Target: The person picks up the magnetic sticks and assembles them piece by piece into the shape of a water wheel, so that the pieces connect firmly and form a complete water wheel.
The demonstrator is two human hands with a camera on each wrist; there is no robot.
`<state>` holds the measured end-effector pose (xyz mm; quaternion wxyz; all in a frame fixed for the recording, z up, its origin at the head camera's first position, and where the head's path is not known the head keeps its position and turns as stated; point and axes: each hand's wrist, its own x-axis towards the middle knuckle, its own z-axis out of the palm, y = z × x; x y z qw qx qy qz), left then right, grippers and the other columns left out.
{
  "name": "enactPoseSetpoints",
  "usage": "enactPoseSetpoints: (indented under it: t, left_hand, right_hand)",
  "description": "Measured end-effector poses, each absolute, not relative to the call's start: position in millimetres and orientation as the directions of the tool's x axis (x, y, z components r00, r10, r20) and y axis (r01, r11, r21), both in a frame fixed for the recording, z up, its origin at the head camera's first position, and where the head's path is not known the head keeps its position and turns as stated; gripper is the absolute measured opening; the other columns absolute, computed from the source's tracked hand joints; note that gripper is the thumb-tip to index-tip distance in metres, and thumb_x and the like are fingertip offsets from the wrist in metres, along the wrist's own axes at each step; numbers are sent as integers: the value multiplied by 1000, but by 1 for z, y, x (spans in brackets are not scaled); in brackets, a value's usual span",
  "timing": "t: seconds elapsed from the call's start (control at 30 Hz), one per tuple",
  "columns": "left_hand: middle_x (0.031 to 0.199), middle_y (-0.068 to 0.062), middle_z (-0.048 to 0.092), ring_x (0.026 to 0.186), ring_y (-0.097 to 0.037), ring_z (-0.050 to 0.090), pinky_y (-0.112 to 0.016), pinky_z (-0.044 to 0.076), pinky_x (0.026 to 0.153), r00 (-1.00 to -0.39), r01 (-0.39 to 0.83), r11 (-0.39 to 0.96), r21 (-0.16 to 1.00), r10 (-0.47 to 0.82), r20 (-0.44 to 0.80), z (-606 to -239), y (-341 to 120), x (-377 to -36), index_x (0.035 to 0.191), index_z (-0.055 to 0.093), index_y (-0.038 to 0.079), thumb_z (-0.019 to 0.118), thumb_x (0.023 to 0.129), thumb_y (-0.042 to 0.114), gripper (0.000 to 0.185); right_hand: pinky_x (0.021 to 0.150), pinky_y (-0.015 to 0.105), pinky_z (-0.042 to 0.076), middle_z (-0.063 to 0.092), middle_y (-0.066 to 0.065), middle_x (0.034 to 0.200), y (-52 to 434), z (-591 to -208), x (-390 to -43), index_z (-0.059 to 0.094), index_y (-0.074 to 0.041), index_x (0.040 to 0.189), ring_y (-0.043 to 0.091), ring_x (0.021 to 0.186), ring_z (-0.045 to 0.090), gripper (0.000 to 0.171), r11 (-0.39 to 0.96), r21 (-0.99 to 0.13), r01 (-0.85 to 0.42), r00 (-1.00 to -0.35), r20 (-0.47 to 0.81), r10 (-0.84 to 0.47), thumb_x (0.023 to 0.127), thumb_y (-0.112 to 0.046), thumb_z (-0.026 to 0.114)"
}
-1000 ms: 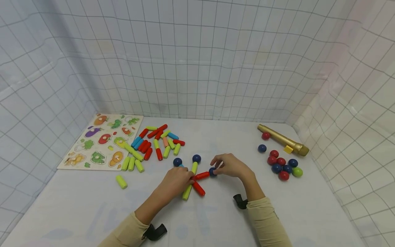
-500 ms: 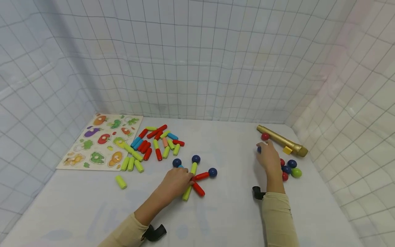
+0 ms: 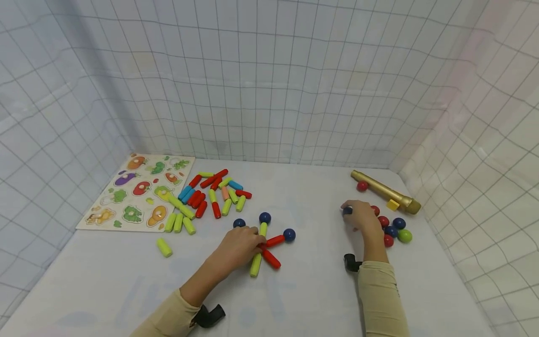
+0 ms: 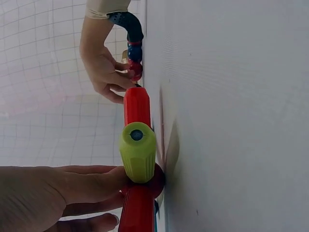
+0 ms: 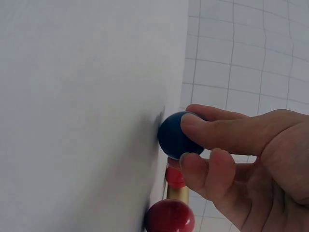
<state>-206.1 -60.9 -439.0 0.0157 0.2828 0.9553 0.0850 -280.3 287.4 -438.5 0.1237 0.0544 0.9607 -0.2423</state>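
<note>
A figure of sticks and balls lies on the white table: a yellow-green stick (image 3: 258,252), two red sticks (image 3: 275,240), and blue balls (image 3: 289,234) on the ends. My left hand (image 3: 254,238) grips its middle, with the fingers against the yellow-green stick (image 4: 138,151) and the red hub. To the right, my right hand (image 3: 353,213) pinches a loose blue ball (image 3: 346,210) between thumb and fingers. In the right wrist view the blue ball (image 5: 173,135) sits at the table surface with fingers (image 5: 217,133) curled round it.
Red, blue and green balls (image 3: 393,229) lie just right of my right hand, beside a gold tube (image 3: 385,191) and a yellow cube (image 3: 393,204). A pile of coloured sticks (image 3: 210,192) and a vegetable puzzle board (image 3: 136,194) lie at the left. Mesh walls enclose the table.
My right hand left the figure's blue end ball, went right to the ball cluster and took hold of a blue ball, drawing it slightly left. The left hand stayed on the figure.
</note>
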Motion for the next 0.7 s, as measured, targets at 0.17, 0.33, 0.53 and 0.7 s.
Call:
enactPoseSetpoints:
  t: [0.17, 0.33, 0.53, 0.7]
  left_hand:
    - [72, 3, 58, 64, -9, 45, -19, 39, 59, -837, 536, 821, 196, 546, 1, -438, -61, -206, 102, 77, 19, 76, 84, 23, 18]
    - [70, 4, 59, 64, -10, 46, -19, 42, 61, -836, 530, 814, 238, 549, -13, -439, -62, -207, 98, 78, 17, 76, 85, 23, 15]
    - [70, 4, 67, 65, -9, 49, -18, 45, 63, -842, 521, 815, 254, 539, -4, -441, -60, -206, 94, 78, 14, 75, 85, 24, 14]
    - [68, 3, 65, 64, -9, 48, -17, 44, 61, -858, 493, 829, 264, 514, -14, -440, -57, -205, 93, 78, 12, 75, 85, 23, 14]
  right_hand:
    - [56, 28, 53, 63, 20, 110, 269, -430, -275, 60, -12, 128, 19, 66, 61, 37, 877, -469, 105, -960, -277, -34, 93, -21, 64]
    - [60, 30, 55, 68, 11, 95, 238, -420, -266, 61, -14, 119, 21, 70, 62, 33, 854, -518, 53, -921, -356, -159, 90, -27, 70]
    - [59, 29, 51, 66, 4, 81, 195, -416, -251, 60, -18, 104, 19, 66, 61, 28, 863, -503, -40, -852, -434, -293, 83, -24, 77]
    - [58, 27, 45, 62, 3, 77, 170, -416, -241, 59, -19, 100, 19, 65, 60, 28, 890, -447, -89, -835, -453, -311, 81, -22, 79]
